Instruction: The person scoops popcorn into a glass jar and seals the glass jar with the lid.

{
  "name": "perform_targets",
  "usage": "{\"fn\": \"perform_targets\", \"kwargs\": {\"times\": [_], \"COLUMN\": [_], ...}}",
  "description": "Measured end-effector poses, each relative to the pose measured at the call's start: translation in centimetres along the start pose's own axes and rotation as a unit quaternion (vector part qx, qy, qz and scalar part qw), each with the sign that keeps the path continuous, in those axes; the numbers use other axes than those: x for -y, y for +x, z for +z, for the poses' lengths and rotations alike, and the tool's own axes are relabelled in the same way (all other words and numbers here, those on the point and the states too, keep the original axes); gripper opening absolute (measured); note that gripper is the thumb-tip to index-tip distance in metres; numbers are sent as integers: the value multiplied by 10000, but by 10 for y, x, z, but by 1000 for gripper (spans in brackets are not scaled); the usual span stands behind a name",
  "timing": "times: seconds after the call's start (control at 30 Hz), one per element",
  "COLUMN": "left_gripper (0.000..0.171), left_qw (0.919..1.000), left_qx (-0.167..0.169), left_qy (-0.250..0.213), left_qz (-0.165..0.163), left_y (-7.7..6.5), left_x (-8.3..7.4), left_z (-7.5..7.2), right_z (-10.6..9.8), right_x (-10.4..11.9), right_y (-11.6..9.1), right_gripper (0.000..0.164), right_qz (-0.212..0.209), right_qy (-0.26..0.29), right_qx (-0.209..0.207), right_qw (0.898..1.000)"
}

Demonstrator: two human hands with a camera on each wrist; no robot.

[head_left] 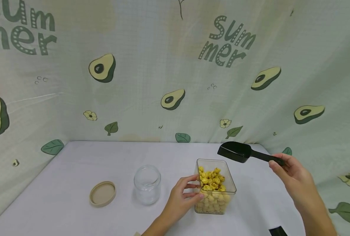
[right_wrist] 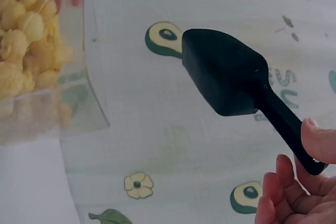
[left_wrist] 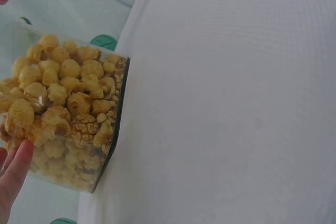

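A clear square container of yellow popcorn stands upright on the table. My left hand holds its left side, the thumb on the front face and the other fingers along the side; in the left wrist view only some fingers show beside it. My right hand grips a black scoop by the end of its handle, raised above and to the right of the container. In the right wrist view the scoop is seen from its underside, with the thumb on the handle.
Left of the container stands a clear round jar without a lid. Further left lies a beige round lid. A black object is partly visible at the front edge. A printed cloth hangs behind the white table.
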State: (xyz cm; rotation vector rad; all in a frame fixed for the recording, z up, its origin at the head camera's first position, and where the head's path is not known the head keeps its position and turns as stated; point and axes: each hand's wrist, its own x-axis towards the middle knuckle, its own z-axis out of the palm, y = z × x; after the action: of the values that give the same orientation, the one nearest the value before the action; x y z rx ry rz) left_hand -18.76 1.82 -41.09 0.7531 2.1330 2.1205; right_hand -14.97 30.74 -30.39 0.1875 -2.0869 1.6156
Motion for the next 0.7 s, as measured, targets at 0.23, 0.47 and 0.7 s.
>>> {"fn": "perform_targets", "kwargs": {"times": [0.23,0.47,0.7], "left_gripper": [52,52,52], "left_qw": [10000,10000,9999], "left_qx": [35,49,97], "left_qy": [-31,-24,37], "left_qz": [-18,-17,-59], "left_y": [0,-2,-4], "left_x": [1,1,3], "left_z": [0,0,0], "right_z": [15,21,24], "right_x": [7,4,0], "right_y": [5,-2,-9], "right_gripper": [29,27,25], "right_qz": [-405,-277,-136], "right_qy": [1184,1098,1114], "right_qx": [18,-278,-677], "right_qw": [9921,9932,9914]}}
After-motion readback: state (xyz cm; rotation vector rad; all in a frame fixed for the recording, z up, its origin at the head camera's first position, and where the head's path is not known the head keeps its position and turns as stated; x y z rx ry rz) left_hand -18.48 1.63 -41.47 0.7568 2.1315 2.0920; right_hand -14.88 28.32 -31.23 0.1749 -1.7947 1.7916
